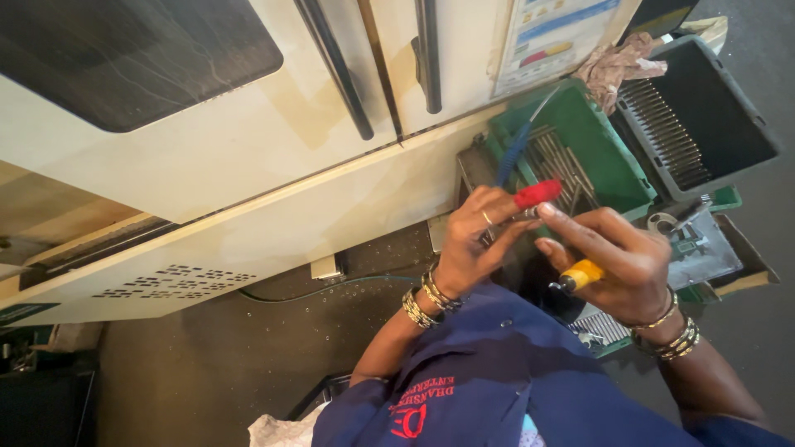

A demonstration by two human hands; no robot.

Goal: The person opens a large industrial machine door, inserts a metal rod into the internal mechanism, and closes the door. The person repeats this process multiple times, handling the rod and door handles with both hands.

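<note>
Left hand (474, 236) pinches a small metal part beside the red-handled tool (537, 194); right hand (617, 261) is closed around a yellow-handled tool (580, 275), above the green crate (596, 149) of metal rods. A slackened pinch would likely drop the part.

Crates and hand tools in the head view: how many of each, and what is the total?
Grey crates: 1, the grey crate
Green crates: 1, the green crate
Red-handled tools: 1, the red-handled tool at the left hand
Yellow-handled tools: 1, the yellow-handled tool in the right hand
Blue-handled tools: 1, the blue-handled tool
Total: 5
</note>
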